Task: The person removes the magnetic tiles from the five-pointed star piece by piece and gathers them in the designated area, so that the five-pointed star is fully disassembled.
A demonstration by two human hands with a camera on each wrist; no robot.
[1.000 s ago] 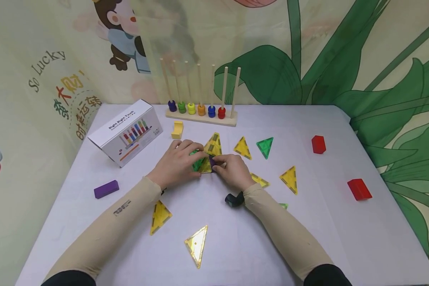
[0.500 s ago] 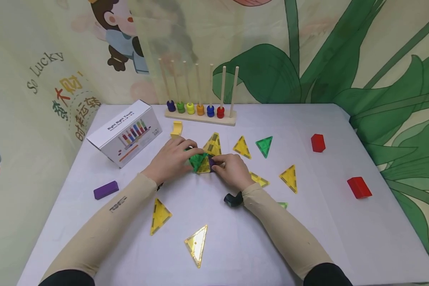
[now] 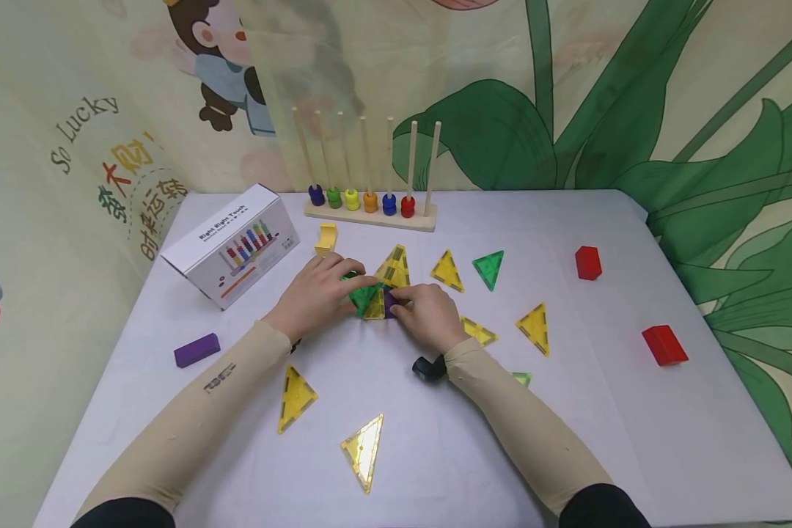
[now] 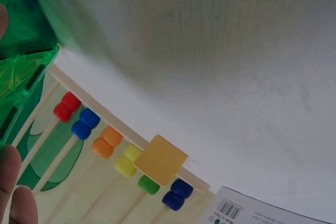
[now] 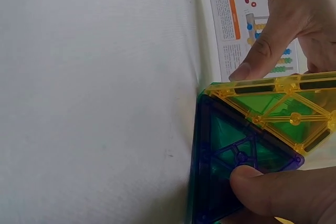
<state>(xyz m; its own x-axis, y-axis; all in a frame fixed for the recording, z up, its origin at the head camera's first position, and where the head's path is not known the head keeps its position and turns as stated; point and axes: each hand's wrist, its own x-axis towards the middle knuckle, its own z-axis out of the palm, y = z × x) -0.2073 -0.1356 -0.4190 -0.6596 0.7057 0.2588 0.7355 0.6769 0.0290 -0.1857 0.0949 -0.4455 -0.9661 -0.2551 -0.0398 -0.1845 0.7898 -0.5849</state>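
In the head view, my left hand [image 3: 317, 293] curls round a translucent green magnetic tile [image 3: 363, 297] on the left side of a small build. Opposite, my right hand [image 3: 432, 314] pinches a dark purple triangular magnetic tile [image 3: 389, 303] at the build's right side. Between the hands is a yellow triangular tile [image 3: 374, 308]; another yellow tile [image 3: 394, 267] lies just behind. The right wrist view shows the purple tile edge to edge with a yellow one [image 5: 289, 85], my right thumb [image 5: 249, 179] pressing the purple face. Green tile faces [image 4: 26, 82] fill the left wrist view's corner.
Loose yellow triangles [image 3: 296, 400] and a green triangle [image 3: 488, 270] lie around the hands. A peg rack with coloured beads [image 3: 371, 213], a yellow block [image 3: 326, 239] and a white box [image 3: 231, 246] stand behind. A purple block [image 3: 196, 350] lies left, red blocks [image 3: 664, 345] right.
My left hand has shifted slightly left and away from me, uncovering more of the green tile. The right hand has stayed nearly in place on the purple tile.
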